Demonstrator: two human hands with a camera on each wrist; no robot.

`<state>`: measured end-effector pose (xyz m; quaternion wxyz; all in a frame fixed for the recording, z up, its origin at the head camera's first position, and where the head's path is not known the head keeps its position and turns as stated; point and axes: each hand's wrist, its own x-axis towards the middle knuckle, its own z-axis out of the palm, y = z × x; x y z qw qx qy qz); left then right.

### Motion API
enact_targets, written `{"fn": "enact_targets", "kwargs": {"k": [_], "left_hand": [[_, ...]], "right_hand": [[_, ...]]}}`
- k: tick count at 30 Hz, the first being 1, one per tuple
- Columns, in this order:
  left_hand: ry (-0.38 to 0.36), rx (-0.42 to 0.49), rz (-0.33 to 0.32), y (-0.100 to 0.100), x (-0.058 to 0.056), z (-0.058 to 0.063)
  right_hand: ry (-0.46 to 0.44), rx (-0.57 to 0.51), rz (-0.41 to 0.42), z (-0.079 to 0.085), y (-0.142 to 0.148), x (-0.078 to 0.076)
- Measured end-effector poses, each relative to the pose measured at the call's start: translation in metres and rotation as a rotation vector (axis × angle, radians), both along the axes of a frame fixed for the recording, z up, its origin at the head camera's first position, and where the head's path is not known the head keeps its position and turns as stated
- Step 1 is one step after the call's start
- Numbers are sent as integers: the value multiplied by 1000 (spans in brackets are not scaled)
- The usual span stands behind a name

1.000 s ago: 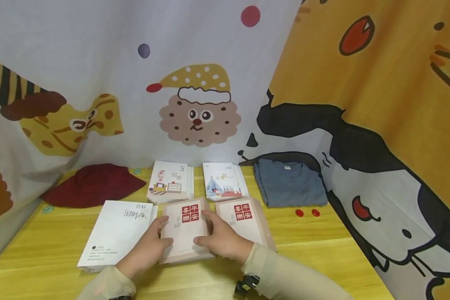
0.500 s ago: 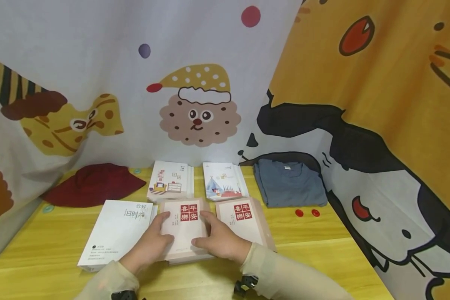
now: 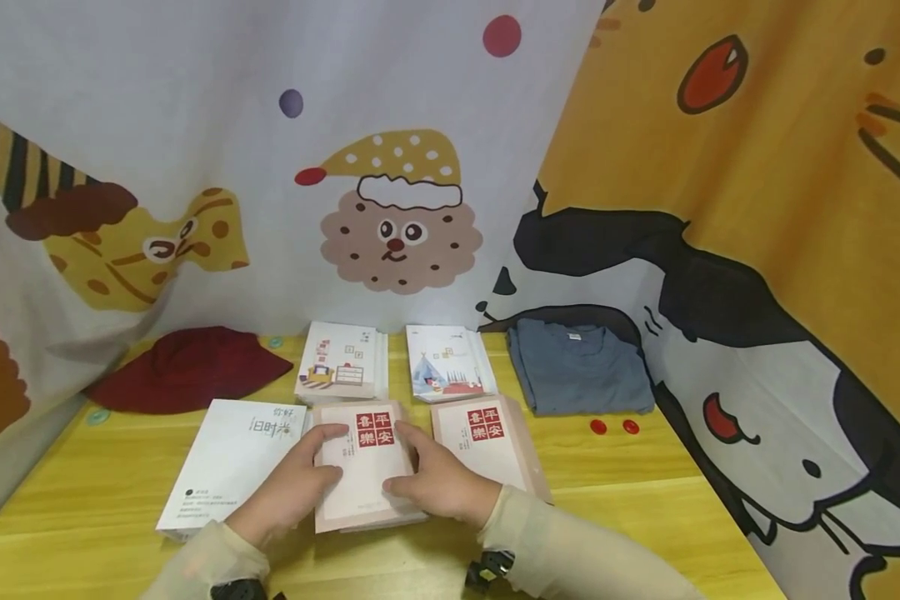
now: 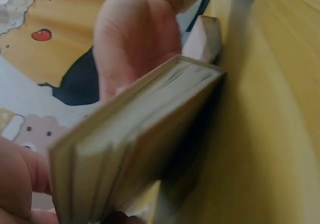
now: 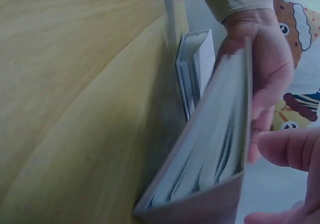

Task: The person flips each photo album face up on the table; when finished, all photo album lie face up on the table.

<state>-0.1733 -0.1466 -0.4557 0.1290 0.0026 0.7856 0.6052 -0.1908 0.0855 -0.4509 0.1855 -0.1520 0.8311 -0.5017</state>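
Both hands are on a pale pink book with a red square of characters on its cover. My left hand grips its left side, index finger and thumb over the cover. On the right side, my right hand holds it with the thumb on the cover and fingers along the edge. The left wrist view shows the book's page edge close above the tabletop, with a dark gap beneath. Its thick pages show between the covers in the right wrist view. The fingers underneath are mostly hidden.
A matching pink book lies at the right, a white book at the left. Behind are two illustrated white books, one left and one right, a maroon hat, folded grey-blue shirt and red buttons.
The held pink book has shifted slightly left and toward the person. Both hands keep about the same hold, and the other things stay where they were.
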Motion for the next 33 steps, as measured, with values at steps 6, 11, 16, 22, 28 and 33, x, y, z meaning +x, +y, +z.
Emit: {"fn": "enact_targets", "kwargs": {"k": [6,11,16,22,28,33], "left_hand": [[49,61,-6,-2,4,16],[93,90,-40,-3,10,29],[154,109,-113,-3,13,38],[219,174,-273,-6,12,36],[223,156,-452,-4,6,24],[251,46,-506,-2,3,13]], "right_hand": [[-42,-40,20,0,2,-4],[-24,-82,26,-3,4,-11],[76,-51,34,-1,4,-11],[33,-168,49,16,7,-5],[-88,-312,48,26,10,1],[-8,-167,-52,18,14,1]]}}
